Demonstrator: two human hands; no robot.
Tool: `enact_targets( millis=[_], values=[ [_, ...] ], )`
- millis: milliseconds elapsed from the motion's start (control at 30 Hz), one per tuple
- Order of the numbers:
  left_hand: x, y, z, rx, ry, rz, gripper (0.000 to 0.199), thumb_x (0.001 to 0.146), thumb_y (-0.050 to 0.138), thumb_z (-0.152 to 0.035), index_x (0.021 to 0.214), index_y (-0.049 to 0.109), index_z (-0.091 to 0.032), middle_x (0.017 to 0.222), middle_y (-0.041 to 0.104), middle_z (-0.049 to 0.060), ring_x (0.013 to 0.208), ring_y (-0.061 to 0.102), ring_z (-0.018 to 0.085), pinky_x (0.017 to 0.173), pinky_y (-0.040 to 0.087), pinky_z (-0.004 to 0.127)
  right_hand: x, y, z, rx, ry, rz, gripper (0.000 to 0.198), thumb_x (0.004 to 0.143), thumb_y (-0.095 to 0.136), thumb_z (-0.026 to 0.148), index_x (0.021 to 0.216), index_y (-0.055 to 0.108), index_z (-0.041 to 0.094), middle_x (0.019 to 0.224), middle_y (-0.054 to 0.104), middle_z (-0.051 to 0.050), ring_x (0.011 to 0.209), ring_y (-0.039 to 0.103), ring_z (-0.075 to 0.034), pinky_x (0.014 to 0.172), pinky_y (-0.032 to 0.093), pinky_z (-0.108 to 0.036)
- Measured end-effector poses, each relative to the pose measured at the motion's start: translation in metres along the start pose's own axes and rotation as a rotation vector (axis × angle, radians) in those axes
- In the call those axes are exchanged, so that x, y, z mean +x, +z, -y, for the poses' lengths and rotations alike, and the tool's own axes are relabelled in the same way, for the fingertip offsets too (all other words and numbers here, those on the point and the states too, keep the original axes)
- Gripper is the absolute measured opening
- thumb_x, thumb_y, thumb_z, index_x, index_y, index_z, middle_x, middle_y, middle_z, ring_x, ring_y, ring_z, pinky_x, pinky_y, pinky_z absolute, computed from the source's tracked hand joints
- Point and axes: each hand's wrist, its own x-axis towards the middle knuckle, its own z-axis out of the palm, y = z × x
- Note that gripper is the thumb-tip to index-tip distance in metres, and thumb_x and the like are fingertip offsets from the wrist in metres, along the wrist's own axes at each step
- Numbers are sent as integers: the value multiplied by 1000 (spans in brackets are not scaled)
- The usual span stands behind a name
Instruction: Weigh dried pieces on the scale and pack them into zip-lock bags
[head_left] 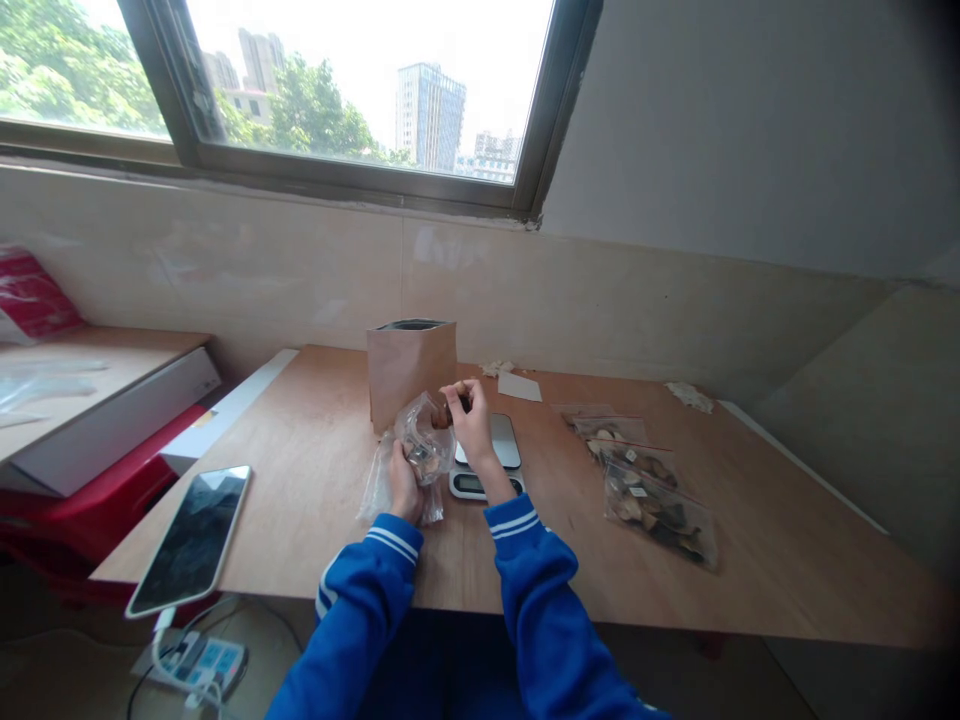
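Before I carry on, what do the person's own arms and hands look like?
The left sleeve and right sleeve are long, loose and bright blue, with white stripes around the cuffs. The left one also shows white striping farther up its outer edge. The left hand and right hand wear no gloves.

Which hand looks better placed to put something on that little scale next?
Probably the right hand: it pinches something brown and overlaps the scale in this view, while the left hand holds the clear plastic bag farther left.
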Motion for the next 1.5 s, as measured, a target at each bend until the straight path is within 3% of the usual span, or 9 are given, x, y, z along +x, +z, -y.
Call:
enact_targets(
  millis=[200, 333, 467, 633, 700, 833, 900, 1133, 1500],
  values=[
    [-12, 8, -9, -60, -45, -34, 33, 92, 43, -33, 99, 68, -12, 84, 73, 9, 79, 72, 19, 78, 57, 33, 101, 31, 44, -51, -320, -129, 23, 92, 49, 44, 90, 43, 21, 85, 52, -1, 83, 55, -15, 83, 46, -29],
    [-13, 7, -10, -68, -94, -2, 33, 91, 45, -34, 101, 67, -13, 82, 74, 9, 75, 72, 19, 75, 58, 34, 144, 58, 51, -215, -488, -4, 13, 94, 50, 33, 92, 46, 22, 93, 50, -3, 89, 54, -14, 86, 44, -29],
    [-11, 6, -9, -104, -138, 54, 37, 92, 41, -35, 106, 66, -12, 86, 74, 10, 77, 72, 20, 76, 58, 35, 141, 70, 32, -312, -561, 204, 6, 94, 50, 25, 89, 48, 21, 92, 48, -3, 85, 52, -14, 85, 45, -29],
    [-9, 6, -6, -100, -108, 51, 32, 91, 45, -32, 102, 68, -13, 91, 74, 10, 82, 72, 19, 79, 57, 31, 124, 66, 21, -334, -596, 279, 6, 94, 49, 23, 88, 48, 20, 91, 48, -3, 83, 51, -15, 81, 46, -28],
    [-10, 6, -6, -90, -105, 34, 32, 91, 46, -32, 100, 69, -12, 90, 74, 10, 80, 71, 19, 76, 57, 30, 126, 65, 26, -317, -599, 247, 7, 94, 49, 24, 89, 47, 21, 92, 49, -3, 83, 51, -15, 82, 46, -28],
    [-11, 7, -8, -113, -131, 30, 33, 91, 48, -34, 103, 68, -11, 89, 74, 11, 78, 71, 20, 75, 58, 32, 143, 68, 40, -266, -568, 55, 8, 95, 50, 26, 91, 46, 21, 95, 48, -4, 86, 52, -14, 84, 44, -27],
    [-12, 7, -9, -129, -153, 36, 34, 90, 48, -34, 105, 68, -11, 87, 74, 11, 79, 72, 20, 77, 58, 32, 151, 70, 40, -261, -550, 43, 8, 94, 51, 25, 89, 46, 22, 94, 48, -3, 86, 52, -14, 84, 44, -27],
    [-16, 11, -12, -107, -154, 32, 33, 92, 45, -33, 102, 69, -13, 87, 74, 10, 77, 72, 20, 76, 58, 33, 144, 67, 28, -325, -528, 409, 11, 86, 55, 18, 83, 45, 20, 86, 50, -2, 81, 50, -15, 80, 44, -27],
    [-14, 10, -12, -115, -193, 43, 37, 93, 41, -35, 110, 66, -13, 89, 74, 10, 78, 72, 20, 75, 58, 33, 146, 40, 37, -531, -401, 628, 8, 91, 47, 22, 90, 53, 17, 74, 54, 4, 67, 48, -12, 66, 38, -22]
  ],
)
